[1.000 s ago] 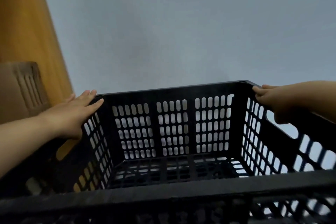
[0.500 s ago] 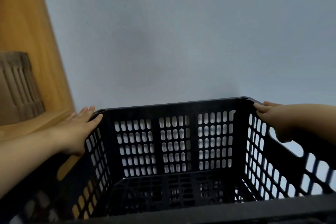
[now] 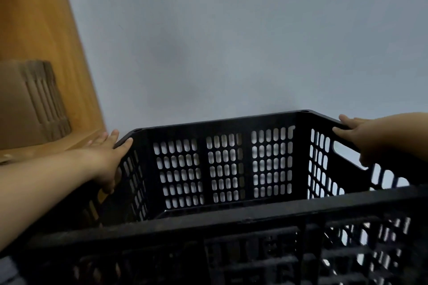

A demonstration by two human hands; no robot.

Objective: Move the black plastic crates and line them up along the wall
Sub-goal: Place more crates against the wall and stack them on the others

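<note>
A black plastic crate (image 3: pixel 222 122) with slotted walls fills the lower half of the head view, its far rim close to the pale grey wall (image 3: pixel 231 41). My left hand (image 3: pixel 107 157) grips the crate's left side rim, thumb inside and fingers outside. My right hand (image 3: pixel 361 136) grips the right side rim above a handle slot. The crate's near wall crosses the bottom of the view and hides most of its floor. The crate is empty as far as I can see.
A wooden panel (image 3: pixel 39 30) rises at the left, meeting the wall in a corner. A cardboard box (image 3: pixel 25 106) sits on a wooden ledge (image 3: pixel 58 148) just left of the crate.
The crate's near wall has risen in the view and covers more of the floor. The far rim sits lower against the wall. Both hands keep their hold on the side rims.
</note>
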